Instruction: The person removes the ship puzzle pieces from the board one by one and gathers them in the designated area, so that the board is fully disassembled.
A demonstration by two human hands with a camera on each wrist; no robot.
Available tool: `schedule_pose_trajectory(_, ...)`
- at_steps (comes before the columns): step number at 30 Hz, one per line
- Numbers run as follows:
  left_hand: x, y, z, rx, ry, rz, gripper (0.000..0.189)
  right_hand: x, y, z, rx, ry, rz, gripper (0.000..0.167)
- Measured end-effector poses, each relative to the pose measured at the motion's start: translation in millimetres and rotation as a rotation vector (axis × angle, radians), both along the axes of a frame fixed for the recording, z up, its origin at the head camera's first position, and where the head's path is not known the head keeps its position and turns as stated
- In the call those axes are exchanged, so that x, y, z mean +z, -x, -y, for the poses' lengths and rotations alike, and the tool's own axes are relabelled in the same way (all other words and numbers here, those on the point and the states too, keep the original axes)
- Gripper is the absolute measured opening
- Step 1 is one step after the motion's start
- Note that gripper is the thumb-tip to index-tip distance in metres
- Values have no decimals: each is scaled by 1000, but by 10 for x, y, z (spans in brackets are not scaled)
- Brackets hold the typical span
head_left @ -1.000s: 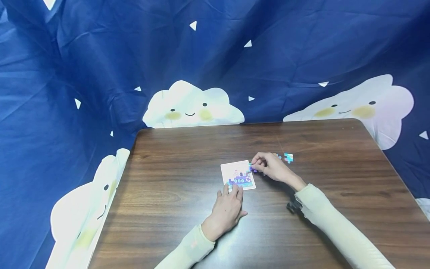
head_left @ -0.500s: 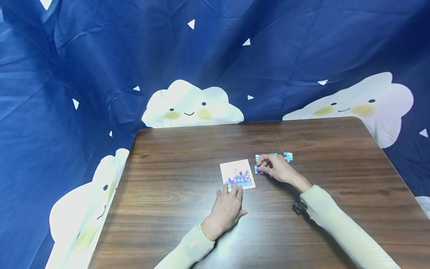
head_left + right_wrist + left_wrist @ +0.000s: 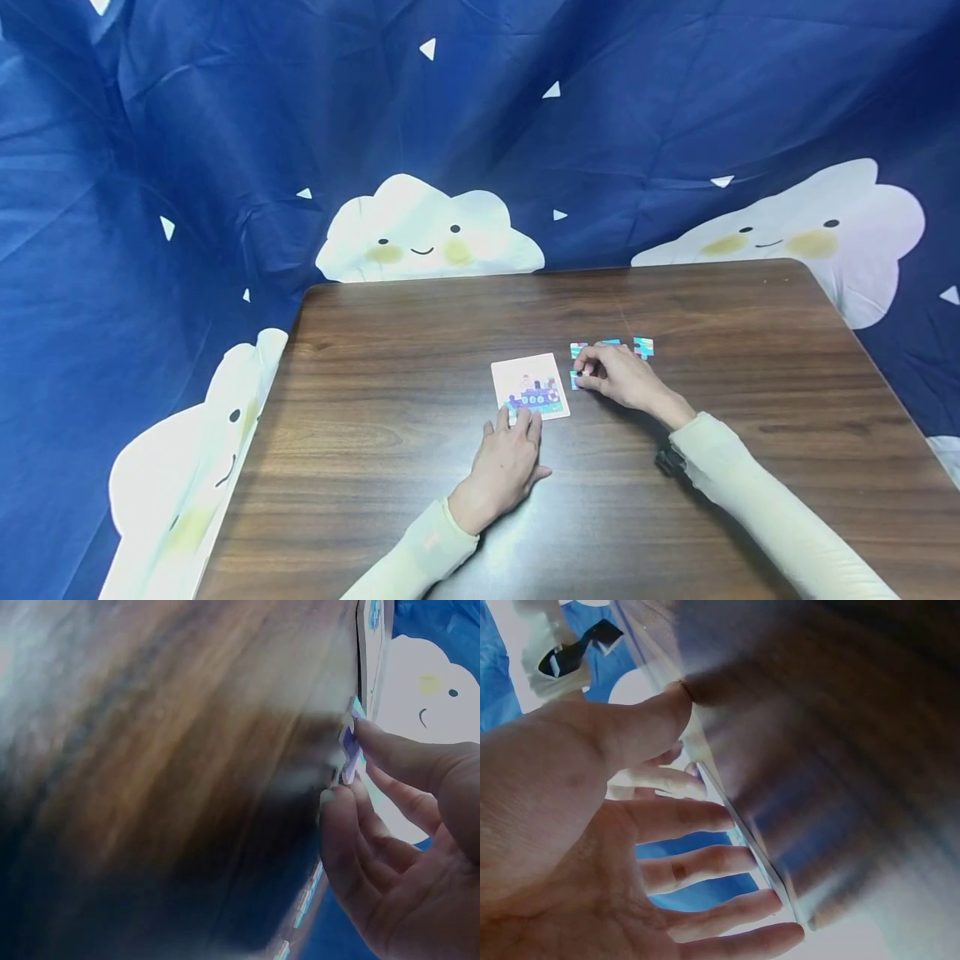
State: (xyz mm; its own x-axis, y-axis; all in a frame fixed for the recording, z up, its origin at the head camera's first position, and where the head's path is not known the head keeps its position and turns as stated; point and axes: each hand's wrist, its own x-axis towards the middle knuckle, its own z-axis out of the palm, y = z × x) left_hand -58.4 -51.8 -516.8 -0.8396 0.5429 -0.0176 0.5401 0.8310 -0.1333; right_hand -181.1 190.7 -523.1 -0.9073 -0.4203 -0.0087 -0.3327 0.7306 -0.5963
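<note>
A square picture card (image 3: 525, 379) with a pale border and a purple ship lies flat on the table. My left hand (image 3: 504, 471) rests with spread, straight fingertips on its near edge; the left wrist view shows those fingers against the thin card edge. To the right of the card, my right hand (image 3: 618, 379) pinches a purple puzzle piece (image 3: 350, 750) at table level, beside a blue-green bit of piece (image 3: 574, 380). The fingers partly cover it. Other puzzle pieces lie just behind that hand: a striped one (image 3: 578, 351), a blue one (image 3: 611, 342) partly hidden, and a light-blue one (image 3: 643, 347).
The brown wooden table (image 3: 360, 500) reaches back to a blue curtain (image 3: 480, 100) printed with white clouds. A small black device (image 3: 669, 461) sits under the right sleeve at the wrist.
My right hand has moved right, away from the card's right edge, with the purple puzzle piece, and is now over the table beside the other pieces. The left hand stays on the card.
</note>
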Motion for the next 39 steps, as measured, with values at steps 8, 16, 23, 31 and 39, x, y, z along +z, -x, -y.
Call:
schedule_pose_trajectory(8,29,29,-2,4,-2,-2,82,17,37,-7,-1,-9,-46,14)
schedule_pose_trajectory(16,38,38,0,1,15,-13,82,59,30,49,-18,16,-24,19)
schedule_pose_trajectory(23,17,23,2,22,10,7,82,35,18,140,17,53,-84,12)
schedule_pose_trajectory(31,-8,-39,-19,22,21,9,84,20,-15,305,34,141,-49,4)
schedule_pose_trajectory(39,15,-3,-20,15,24,-27,85,78,42,499,82,177,-16,9)
